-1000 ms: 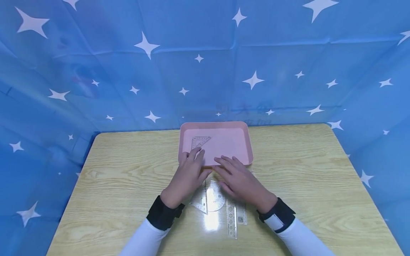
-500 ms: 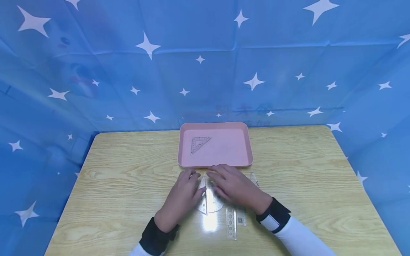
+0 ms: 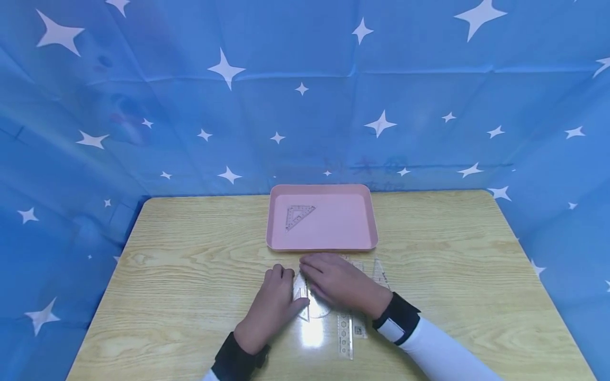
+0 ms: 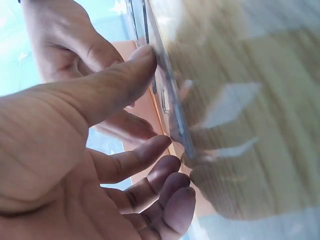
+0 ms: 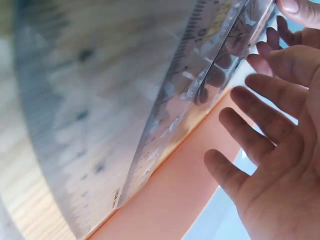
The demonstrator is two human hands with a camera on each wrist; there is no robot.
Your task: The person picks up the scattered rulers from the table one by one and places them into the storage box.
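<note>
A clear set square (image 3: 300, 299) lies flat on the table in the head view, seen edge-on as a clear strip (image 4: 185, 142) in the left wrist view. My left hand (image 3: 270, 307) is at its left side, thumb across its lower part and bent fingertips near its upper tip. Just to its right, a clear protractor (image 3: 320, 308) is partly covered by my right hand (image 3: 340, 280). That hand's fingers point left toward the set square's tip; in the right wrist view its fingers (image 5: 252, 122) are spread and hold nothing.
Beyond the hands stands a pink tray (image 3: 338, 233) holding a small clear set square (image 3: 297, 216). A clear ruler with hexagon cutouts (image 3: 345, 338), a shorter clear ruler (image 3: 359, 325) and another set square (image 3: 379, 275) lie around the right hand. A blue star-patterned cloth (image 3: 305, 132) hangs behind.
Both hands have drawn back from the tray toward the near side, uncovering the small set square in it. The left hand has come down beside the set square on the table.
</note>
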